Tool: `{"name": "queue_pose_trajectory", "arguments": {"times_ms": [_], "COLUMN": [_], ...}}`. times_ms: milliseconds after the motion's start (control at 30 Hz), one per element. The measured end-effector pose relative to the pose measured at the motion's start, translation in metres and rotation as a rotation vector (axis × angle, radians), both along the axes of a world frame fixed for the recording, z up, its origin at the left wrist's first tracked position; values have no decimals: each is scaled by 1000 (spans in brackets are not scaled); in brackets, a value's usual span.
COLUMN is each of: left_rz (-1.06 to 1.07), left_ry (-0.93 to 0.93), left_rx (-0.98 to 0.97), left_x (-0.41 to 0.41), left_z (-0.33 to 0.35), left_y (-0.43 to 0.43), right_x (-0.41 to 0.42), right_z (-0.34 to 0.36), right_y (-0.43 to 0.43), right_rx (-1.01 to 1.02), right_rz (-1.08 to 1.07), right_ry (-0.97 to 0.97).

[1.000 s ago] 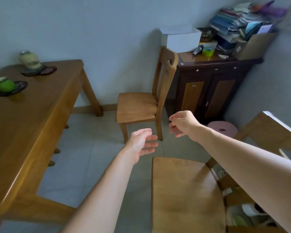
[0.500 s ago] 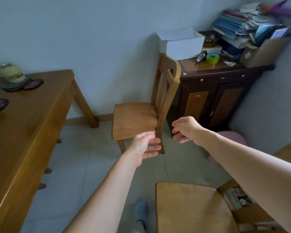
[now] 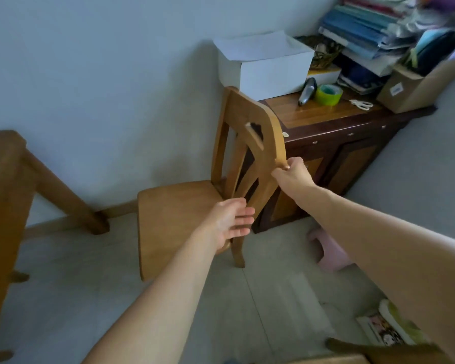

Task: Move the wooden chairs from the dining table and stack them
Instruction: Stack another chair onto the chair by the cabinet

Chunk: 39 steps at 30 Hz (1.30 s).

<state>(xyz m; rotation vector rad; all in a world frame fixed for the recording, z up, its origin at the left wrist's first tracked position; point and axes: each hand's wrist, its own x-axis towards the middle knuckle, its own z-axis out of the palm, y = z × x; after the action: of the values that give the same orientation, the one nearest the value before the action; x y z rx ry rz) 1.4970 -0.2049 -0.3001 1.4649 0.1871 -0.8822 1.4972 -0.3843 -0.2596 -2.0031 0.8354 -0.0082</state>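
A wooden chair (image 3: pixel 176 219) stands on the floor by the wall, its seat facing left and its slatted backrest (image 3: pixel 255 143) on the right. My right hand (image 3: pixel 292 173) is closed around the near edge of the backrest, below its curved top. My left hand (image 3: pixel 230 223) is at the seat's rear corner with fingers spread, palm against the seat edge beside the rear leg. The dining table (image 3: pixel 3 195) fills the left edge, one leg slanting down to the floor. A sliver of another wooden chair (image 3: pixel 352 359) shows at the bottom edge.
A dark wooden cabinet (image 3: pixel 334 143) stands right behind the chair, carrying a white box (image 3: pixel 268 67), green tape (image 3: pixel 329 94), scissors and stacked folders (image 3: pixel 365 27). A pink stool (image 3: pixel 329 250) sits on the tiled floor beside it. Magazines (image 3: pixel 381 332) lie at lower right.
I have moved closer to the chair. My right hand went from hovering open to gripping the backrest edge. My left hand reached forward to the seat's rear corner.
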Motion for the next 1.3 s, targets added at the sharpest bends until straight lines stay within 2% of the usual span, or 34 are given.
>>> {"name": "queue_pose_trajectory", "arguments": {"times_ms": [100, 167, 300, 567, 800, 1067, 1300], "left_rz": [-68, -92, -83, -105, -132, -103, -138], "left_ry": [9, 22, 124, 170, 152, 190, 96], "left_rx": [-9, -13, -36, 23, 94, 64, 79], "left_x": [44, 64, 93, 120, 116, 82, 36], "left_z": [-14, -24, -42, -61, -64, -65, -65], "left_y": [-24, -42, -76, -117, -112, -93, -81], "right_x": [39, 56, 82, 100, 93, 57, 10], "right_z": [-12, -18, -20, -32, -36, -38, -41], "right_y": [-14, -25, -37, -42, -35, -14, 1], "right_rx": [-43, -38, 114, 132, 75, 28, 7], "right_rz": [-177, -222, -158, -99, -144, -109, -147], "right_ry": [89, 113, 120, 142, 100, 108, 110]}}
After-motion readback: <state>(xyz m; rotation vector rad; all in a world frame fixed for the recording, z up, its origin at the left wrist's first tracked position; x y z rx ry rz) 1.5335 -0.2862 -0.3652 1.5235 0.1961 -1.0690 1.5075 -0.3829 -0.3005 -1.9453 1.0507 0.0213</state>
